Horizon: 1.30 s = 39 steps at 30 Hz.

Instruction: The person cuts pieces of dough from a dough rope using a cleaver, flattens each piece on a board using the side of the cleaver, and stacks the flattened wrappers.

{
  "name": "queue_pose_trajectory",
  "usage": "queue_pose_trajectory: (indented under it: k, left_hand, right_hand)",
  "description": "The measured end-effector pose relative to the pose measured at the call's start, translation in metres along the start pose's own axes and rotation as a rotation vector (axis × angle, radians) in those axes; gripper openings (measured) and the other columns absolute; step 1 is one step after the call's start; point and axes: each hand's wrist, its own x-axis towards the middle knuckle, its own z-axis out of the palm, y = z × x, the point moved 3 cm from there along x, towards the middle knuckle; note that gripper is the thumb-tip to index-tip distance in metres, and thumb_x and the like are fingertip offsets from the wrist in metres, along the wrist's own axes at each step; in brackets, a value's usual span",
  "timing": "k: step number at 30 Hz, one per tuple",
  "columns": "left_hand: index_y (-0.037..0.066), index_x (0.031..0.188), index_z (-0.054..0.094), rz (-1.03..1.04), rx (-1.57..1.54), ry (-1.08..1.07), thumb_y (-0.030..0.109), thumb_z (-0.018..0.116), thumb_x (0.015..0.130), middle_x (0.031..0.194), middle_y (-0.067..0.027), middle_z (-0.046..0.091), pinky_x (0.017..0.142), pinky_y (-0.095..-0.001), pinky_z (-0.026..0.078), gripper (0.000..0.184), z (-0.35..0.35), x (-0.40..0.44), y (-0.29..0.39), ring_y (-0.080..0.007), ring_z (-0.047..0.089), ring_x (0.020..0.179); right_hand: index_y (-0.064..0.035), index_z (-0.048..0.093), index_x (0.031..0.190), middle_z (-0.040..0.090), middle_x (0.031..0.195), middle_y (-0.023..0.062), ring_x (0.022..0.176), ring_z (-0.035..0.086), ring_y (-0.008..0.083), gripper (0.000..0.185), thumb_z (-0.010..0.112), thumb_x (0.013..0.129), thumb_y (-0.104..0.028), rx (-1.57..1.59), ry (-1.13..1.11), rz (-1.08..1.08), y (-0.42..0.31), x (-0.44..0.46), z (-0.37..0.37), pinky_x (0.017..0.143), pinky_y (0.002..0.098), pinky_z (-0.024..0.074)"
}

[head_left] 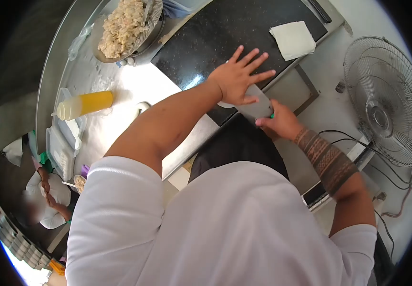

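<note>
My left hand [237,80] is stretched out flat with its fingers spread over the near edge of the black slab [215,43]. Its thumb lies across a wide, flat metal blade [258,104]. My right hand [284,122] is closed round the near end of that blade, and a bit of green shows beside the fingers. How the blade's handle is shaped stays hidden, and I cannot tell whether the blade touches the slab. A square white stack or folded cloth [293,40] rests on the slab to the right of my left hand.
At the upper left stands a metal bowl [154,42] heaped with pale filling. A squeeze bottle [89,105] of yellow liquid lies on the steel counter [125,90], near plastic containers [60,150]. A fan [382,109] stands at right. Another person [53,195] is at lower left.
</note>
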Motion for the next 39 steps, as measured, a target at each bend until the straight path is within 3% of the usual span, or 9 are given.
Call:
queue_pose_trajectory:
  k: [6, 10, 14, 17, 20, 25, 29, 32, 39]
  left_hand:
    - [0.035, 0.170, 0.029, -0.103, 0.165, 0.153, 0.072, 0.060, 0.093, 0.177, -0.0181, 0.024, 0.129, -0.0668, 0.016, 0.091, -0.006, 0.020, -0.053, -0.0411, 0.025, 0.162]
    - [0.031, 0.172, 0.026, 0.073, 0.024, 0.251, 0.071, 0.060, 0.094, 0.177, -0.0194, 0.022, 0.130, -0.0646, 0.015, 0.094, -0.024, 0.026, -0.057, -0.0411, 0.023, 0.163]
    - [0.031, 0.172, 0.026, 0.055, 0.061, -0.169, 0.071, 0.063, 0.091, 0.177, -0.0200, 0.021, 0.129, -0.0671, 0.015, 0.097, -0.002, -0.011, 0.003, -0.0442, 0.022, 0.163]
    - [0.033, 0.171, 0.027, 0.121, -0.086, -0.018, 0.072, 0.062, 0.091, 0.177, -0.0194, 0.023, 0.129, -0.0673, 0.015, 0.096, 0.004, 0.010, 0.018, -0.0446, 0.023, 0.162]
    - [0.035, 0.171, 0.028, 0.062, 0.056, 0.020, 0.073, 0.061, 0.091, 0.177, -0.0181, 0.025, 0.129, -0.0674, 0.015, 0.094, 0.001, 0.038, -0.004, -0.0438, 0.024, 0.162]
    - [0.033, 0.170, 0.030, -0.001, 0.126, 0.191, 0.069, 0.061, 0.094, 0.177, -0.0197, 0.024, 0.129, -0.0666, 0.015, 0.090, -0.012, 0.056, -0.053, -0.0425, 0.023, 0.163]
    - [0.029, 0.171, 0.029, 0.129, -0.014, 0.192, 0.069, 0.063, 0.091, 0.177, -0.0212, 0.022, 0.128, -0.0689, 0.015, 0.096, -0.030, 0.028, -0.041, -0.0446, 0.022, 0.163]
    - [0.032, 0.171, 0.030, -0.008, -0.042, -0.068, 0.067, 0.066, 0.089, 0.177, -0.0212, 0.022, 0.127, -0.0713, 0.016, 0.095, 0.002, -0.006, -0.004, -0.0449, 0.023, 0.162]
    - [0.033, 0.169, 0.032, -0.076, 0.127, 0.153, 0.069, 0.061, 0.092, 0.177, -0.0183, 0.024, 0.127, -0.0704, 0.017, 0.090, -0.002, 0.058, -0.049, -0.0413, 0.025, 0.162]
  right_hand:
    - [0.0049, 0.062, 0.132, 0.072, 0.122, 0.0256, 0.114, 0.071, 0.0408, 0.071, 0.091, 0.084, -0.038, -0.207, 0.083, -0.131, -0.016, 0.052, -0.037, 0.099, 0.0462, 0.0551]
    - [0.0011, 0.066, 0.129, 0.074, 0.119, 0.0192, 0.111, 0.071, 0.0308, 0.061, 0.091, 0.084, -0.032, 0.045, 0.125, -0.118, -0.026, 0.037, -0.026, 0.100, 0.0403, 0.0537]
    - [0.0011, 0.063, 0.135, 0.074, 0.118, 0.0180, 0.111, 0.071, 0.0304, 0.066, 0.091, 0.085, -0.032, 0.146, 0.064, -0.131, 0.014, -0.008, 0.041, 0.103, 0.0413, 0.0531]
    - [0.0049, 0.061, 0.135, 0.073, 0.123, 0.0249, 0.116, 0.071, 0.0372, 0.070, 0.090, 0.084, -0.033, 0.057, 0.227, -0.081, 0.017, -0.028, 0.029, 0.100, 0.0439, 0.0548]
    - [0.0051, 0.062, 0.132, 0.074, 0.120, 0.0250, 0.114, 0.072, 0.0379, 0.069, 0.090, 0.083, -0.035, 0.056, 0.118, -0.010, 0.018, -0.002, -0.008, 0.098, 0.0454, 0.0555]
    - [0.0029, 0.064, 0.126, 0.075, 0.114, 0.0210, 0.105, 0.073, 0.0321, 0.062, 0.090, 0.085, -0.035, -0.141, 0.160, -0.048, -0.018, 0.032, -0.052, 0.094, 0.0430, 0.0563]
    - [0.0015, 0.066, 0.128, 0.075, 0.118, 0.0161, 0.108, 0.072, 0.0262, 0.060, 0.091, 0.086, -0.032, 0.103, 0.115, -0.113, -0.004, 0.018, -0.009, 0.098, 0.0404, 0.0553]
    - [0.0021, 0.065, 0.131, 0.075, 0.119, 0.0158, 0.112, 0.070, 0.0253, 0.062, 0.091, 0.086, -0.031, 0.137, 0.074, -0.124, 0.012, 0.001, 0.021, 0.101, 0.0400, 0.0541]
    - [0.0029, 0.064, 0.129, 0.075, 0.116, 0.0164, 0.109, 0.071, 0.0252, 0.061, 0.091, 0.086, -0.032, -0.088, 0.098, -0.062, 0.007, 0.055, -0.059, 0.097, 0.0403, 0.0548]
